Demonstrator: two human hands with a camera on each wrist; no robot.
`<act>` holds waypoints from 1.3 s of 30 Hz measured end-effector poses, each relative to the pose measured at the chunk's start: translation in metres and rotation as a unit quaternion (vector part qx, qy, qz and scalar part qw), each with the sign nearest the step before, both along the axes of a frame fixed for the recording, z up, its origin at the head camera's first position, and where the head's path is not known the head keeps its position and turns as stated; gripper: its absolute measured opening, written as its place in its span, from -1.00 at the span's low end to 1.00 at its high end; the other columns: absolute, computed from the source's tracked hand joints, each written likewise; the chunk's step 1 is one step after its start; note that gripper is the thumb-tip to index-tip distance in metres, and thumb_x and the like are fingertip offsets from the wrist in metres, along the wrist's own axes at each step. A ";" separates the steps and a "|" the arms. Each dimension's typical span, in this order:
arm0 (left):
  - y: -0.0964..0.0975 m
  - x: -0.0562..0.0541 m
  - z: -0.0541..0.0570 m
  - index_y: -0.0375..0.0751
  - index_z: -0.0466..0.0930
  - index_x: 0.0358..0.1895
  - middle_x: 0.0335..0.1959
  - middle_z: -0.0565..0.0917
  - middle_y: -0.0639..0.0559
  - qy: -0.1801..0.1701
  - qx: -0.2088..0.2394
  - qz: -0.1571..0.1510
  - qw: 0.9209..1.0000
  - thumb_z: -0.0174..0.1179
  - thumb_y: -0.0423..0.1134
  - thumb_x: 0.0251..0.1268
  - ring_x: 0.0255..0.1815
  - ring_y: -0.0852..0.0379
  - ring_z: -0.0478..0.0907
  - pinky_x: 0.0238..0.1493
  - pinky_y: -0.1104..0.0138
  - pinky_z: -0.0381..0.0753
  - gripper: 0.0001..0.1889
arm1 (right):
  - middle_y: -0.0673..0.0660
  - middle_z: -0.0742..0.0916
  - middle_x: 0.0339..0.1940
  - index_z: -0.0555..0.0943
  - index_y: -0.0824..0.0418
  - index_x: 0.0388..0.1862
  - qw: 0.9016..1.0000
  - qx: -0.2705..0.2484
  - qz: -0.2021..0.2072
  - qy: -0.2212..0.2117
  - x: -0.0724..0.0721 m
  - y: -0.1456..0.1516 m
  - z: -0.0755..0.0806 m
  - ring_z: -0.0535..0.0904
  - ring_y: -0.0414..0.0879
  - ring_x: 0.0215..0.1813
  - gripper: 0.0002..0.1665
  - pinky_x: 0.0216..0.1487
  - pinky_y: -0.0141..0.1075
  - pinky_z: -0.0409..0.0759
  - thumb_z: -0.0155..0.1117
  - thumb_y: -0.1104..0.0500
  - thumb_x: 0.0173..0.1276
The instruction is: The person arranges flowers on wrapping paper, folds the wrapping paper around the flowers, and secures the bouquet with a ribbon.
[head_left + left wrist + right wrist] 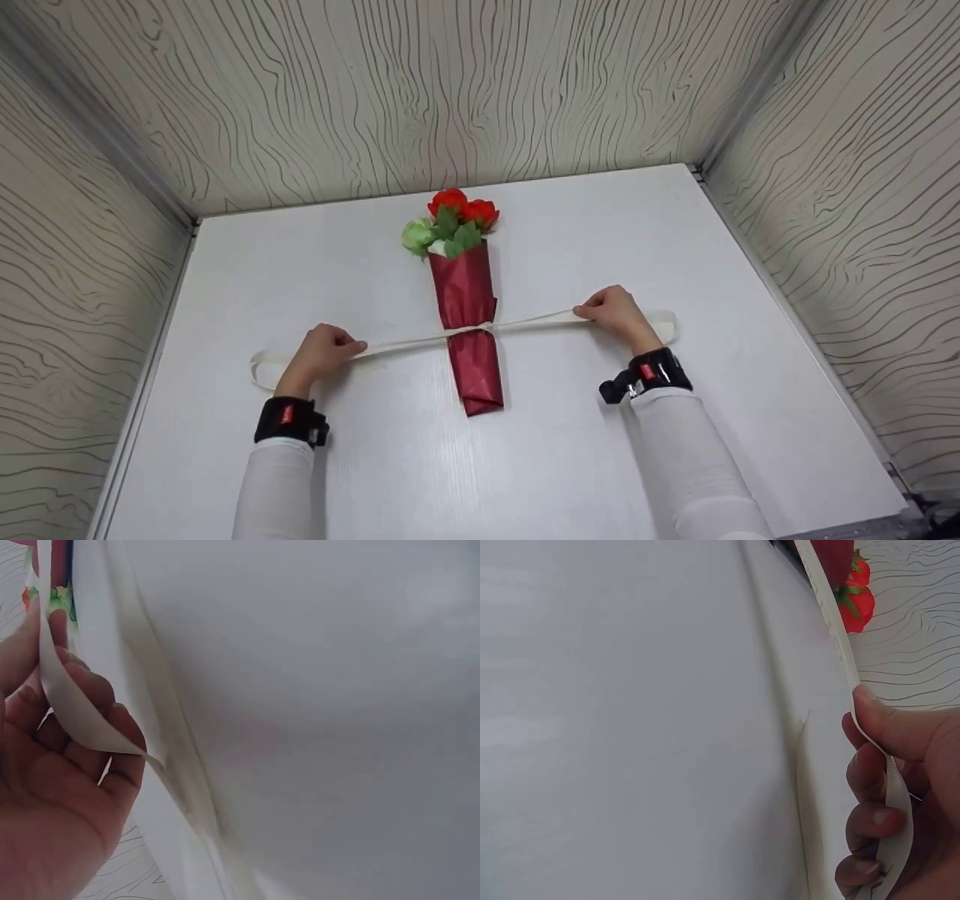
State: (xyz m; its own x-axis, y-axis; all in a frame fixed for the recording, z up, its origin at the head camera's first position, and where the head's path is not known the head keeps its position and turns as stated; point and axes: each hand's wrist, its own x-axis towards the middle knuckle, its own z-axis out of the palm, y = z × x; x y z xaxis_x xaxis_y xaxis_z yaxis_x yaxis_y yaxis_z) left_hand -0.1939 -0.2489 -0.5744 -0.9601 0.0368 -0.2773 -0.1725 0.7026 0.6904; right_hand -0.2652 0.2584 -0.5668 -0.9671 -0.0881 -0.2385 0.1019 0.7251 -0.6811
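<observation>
A bouquet in dark red wrapping paper [463, 289] lies in the middle of the white table, with red flowers [450, 201], a pale green one [418, 236] and green leaves at its far end. Round its narrow part runs a cream ribbon [409, 345], crossed or knotted at the front. My left hand [319, 354] pinches the ribbon's left side between thumb and fingers; its tail loops beyond that hand. On the other side my right hand [616, 315] pinches the right length, also seen as a ribbon [832, 615] in the right wrist view. Both lengths stretch nearly straight, above the table.
The white table [390, 472] is bordered by wood-grain patterned panels [450, 90] at the back and both sides. Metal rails [765, 82] run along the corners. Black wrist straps with cameras [289, 421] sit on both wrists.
</observation>
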 end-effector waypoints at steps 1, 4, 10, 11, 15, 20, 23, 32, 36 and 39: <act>-0.001 0.001 0.000 -0.33 0.69 -0.33 -0.48 0.58 -0.02 -0.001 -0.002 -0.001 1.000 0.32 -0.12 0.27 -0.43 0.06 0.46 -0.39 0.27 0.44 -0.72 | 0.18 0.73 -0.35 0.71 0.42 -0.25 1.000 0.000 -0.001 0.000 0.000 0.001 -0.001 0.57 0.02 -0.26 -0.61 -0.20 -0.21 0.51 0.42 0.06 0.25; -0.004 0.003 0.001 -0.34 0.70 -0.33 -0.48 0.58 -0.03 -0.002 -0.006 -0.001 1.000 0.32 -0.13 0.27 -0.44 0.06 0.46 -0.40 0.27 0.45 -0.73 | 0.20 0.73 -0.32 0.71 0.43 -0.23 1.000 0.001 -0.004 0.006 0.000 0.005 -0.002 0.57 0.04 -0.23 -0.60 -0.18 -0.21 0.51 0.42 0.06 0.25; -0.011 0.007 0.002 -0.32 0.70 -0.30 -0.45 0.59 -0.04 0.001 -0.004 0.005 1.000 0.30 -0.11 0.29 -0.41 0.05 0.47 -0.37 0.25 0.46 -0.72 | 0.21 0.73 -0.31 0.71 0.43 -0.23 1.000 -0.003 -0.017 0.016 0.001 0.014 -0.006 0.57 0.05 -0.24 -0.60 -0.20 -0.22 0.50 0.41 0.06 0.26; -0.012 0.008 0.002 -0.32 0.71 -0.30 -0.44 0.60 -0.04 0.000 -0.004 0.006 1.000 0.30 -0.11 0.29 -0.41 0.04 0.47 -0.37 0.25 0.46 -0.72 | 0.21 0.73 -0.31 0.71 0.43 -0.22 1.000 -0.004 -0.020 0.017 0.002 0.017 -0.006 0.57 0.05 -0.24 -0.60 -0.20 -0.22 0.50 0.40 0.05 0.27; -0.018 0.013 -0.002 -0.31 0.72 -0.30 -0.45 0.61 -0.02 -0.005 -0.006 0.006 1.000 0.31 -0.12 0.28 -0.41 0.05 0.48 -0.35 0.26 0.47 -0.73 | 0.25 0.73 -0.25 0.70 0.44 -0.19 0.999 -0.006 -0.044 0.018 0.005 0.027 -0.009 0.58 0.07 -0.21 -0.59 -0.19 -0.21 0.51 0.38 0.06 0.29; -0.021 0.017 -0.005 -0.30 0.72 -0.33 -0.48 0.60 0.00 -0.010 -0.003 0.001 1.000 0.31 -0.12 0.27 -0.42 0.06 0.47 -0.36 0.27 0.47 -0.75 | 0.30 0.72 -0.18 0.69 0.45 -0.14 0.998 0.003 -0.063 0.016 0.007 0.037 -0.014 0.59 0.11 -0.15 -0.57 -0.14 -0.18 0.51 0.35 0.05 0.33; -0.021 0.016 -0.003 -0.29 0.72 -0.33 -0.48 0.60 0.00 -0.006 -0.003 0.003 1.000 0.31 -0.12 0.28 -0.43 0.06 0.47 -0.37 0.27 0.46 -0.75 | 0.30 0.73 -0.19 0.69 0.44 -0.15 0.997 0.003 -0.073 0.026 0.005 0.039 -0.015 0.59 0.13 -0.15 -0.57 -0.14 -0.17 0.50 0.34 0.04 0.34; -0.022 0.015 -0.002 -0.29 0.72 -0.35 -0.49 0.60 0.00 -0.005 -0.008 -0.005 1.000 0.31 -0.13 0.28 -0.44 0.08 0.47 -0.39 0.28 0.46 -0.75 | 0.29 0.74 -0.24 0.71 0.44 -0.18 0.992 0.016 -0.107 0.063 0.002 0.043 -0.015 0.60 0.12 -0.18 -0.61 -0.19 -0.21 0.49 0.33 0.07 0.36; -0.024 0.015 -0.003 -0.28 0.72 -0.33 -0.49 0.59 0.00 -0.013 -0.016 -0.007 1.000 0.32 -0.11 0.28 -0.44 0.07 0.46 -0.40 0.27 0.46 -0.74 | 0.31 0.74 -0.25 0.70 0.45 -0.18 0.992 0.019 -0.102 0.072 0.003 0.045 -0.015 0.61 0.15 -0.18 -0.60 -0.18 -0.15 0.51 0.32 0.07 0.35; -0.024 0.015 -0.003 -0.28 0.72 -0.31 -0.47 0.60 -0.01 -0.021 -0.016 -0.009 1.000 0.32 -0.09 0.28 -0.43 0.06 0.48 -0.39 0.26 0.47 -0.73 | 0.32 0.74 -0.21 0.69 0.46 -0.16 0.993 0.014 -0.102 0.055 0.005 0.048 -0.016 0.60 0.18 -0.13 -0.59 -0.08 -0.09 0.50 0.33 0.07 0.35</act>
State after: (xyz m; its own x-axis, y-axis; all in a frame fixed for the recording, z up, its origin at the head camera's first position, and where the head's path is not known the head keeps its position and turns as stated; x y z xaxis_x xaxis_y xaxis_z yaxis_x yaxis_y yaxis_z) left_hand -0.1787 -0.2733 -0.5778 -0.9466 0.0445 -0.3193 -0.1882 0.7279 0.6593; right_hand -0.2607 0.3063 -0.5833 -0.9843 0.1182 -0.1310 0.1759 0.7154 -0.6762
